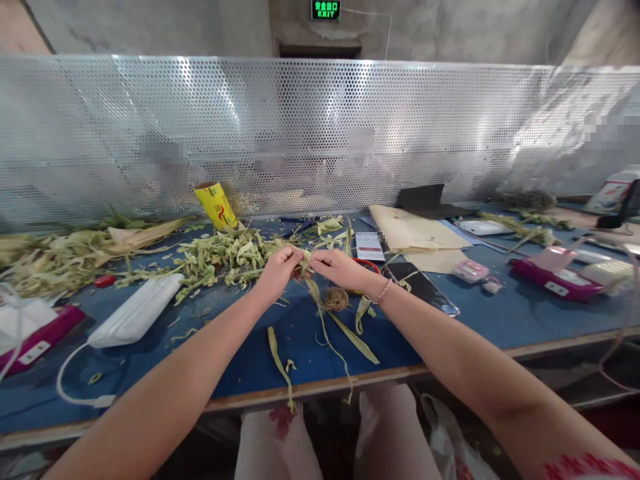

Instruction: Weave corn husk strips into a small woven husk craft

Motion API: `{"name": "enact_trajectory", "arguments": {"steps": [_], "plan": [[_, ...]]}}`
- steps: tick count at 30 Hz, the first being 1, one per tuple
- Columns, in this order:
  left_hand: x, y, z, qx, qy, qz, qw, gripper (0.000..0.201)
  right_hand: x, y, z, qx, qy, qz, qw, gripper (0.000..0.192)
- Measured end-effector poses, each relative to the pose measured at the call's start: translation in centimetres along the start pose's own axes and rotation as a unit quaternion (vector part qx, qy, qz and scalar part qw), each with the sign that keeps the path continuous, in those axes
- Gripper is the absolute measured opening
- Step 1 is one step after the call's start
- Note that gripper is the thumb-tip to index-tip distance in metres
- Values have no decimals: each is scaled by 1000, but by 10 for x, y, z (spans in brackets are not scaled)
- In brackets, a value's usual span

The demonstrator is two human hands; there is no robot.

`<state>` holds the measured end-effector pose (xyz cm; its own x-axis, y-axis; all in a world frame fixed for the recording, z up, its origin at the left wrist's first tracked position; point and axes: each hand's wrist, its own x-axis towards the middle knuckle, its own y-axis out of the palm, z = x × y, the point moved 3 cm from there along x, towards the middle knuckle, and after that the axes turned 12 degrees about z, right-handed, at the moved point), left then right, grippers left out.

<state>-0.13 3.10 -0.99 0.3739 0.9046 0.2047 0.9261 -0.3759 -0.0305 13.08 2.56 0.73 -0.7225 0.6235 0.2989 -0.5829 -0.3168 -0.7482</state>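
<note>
Over the middle of the blue table, my left hand [284,268] and my right hand [334,267] meet, fingertips pinched on a pale green strip of dried husk [314,292]. Its long thin tail hangs down toward the table edge. My fingers hide part of what they hold. Below my right hand lies a small coil of brown twine [337,299]. Loose husk strips [353,339] lie in front of me, one hanging over the edge. A heap of knotted pale green husk pieces [223,257] sits just left of my left hand.
A yellow tube [216,205] stands by the perforated metal screen [310,120]. On the left lie a white power bank [137,312] and a red oval object [105,281]. A dark phone [423,290], brown paper [417,230] and a pink case [471,271] lie on the right.
</note>
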Motion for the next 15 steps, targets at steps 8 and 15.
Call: {"name": "enact_trajectory", "arguments": {"steps": [8,15], "plan": [[-5,4,-10,-96,-23,-1,995,23,2,-2,-17,72,72,-98,990,26],[-5,1,-10,-153,-27,-35,987,7,3,-1,-18,82,38,-121,988,12]]}}
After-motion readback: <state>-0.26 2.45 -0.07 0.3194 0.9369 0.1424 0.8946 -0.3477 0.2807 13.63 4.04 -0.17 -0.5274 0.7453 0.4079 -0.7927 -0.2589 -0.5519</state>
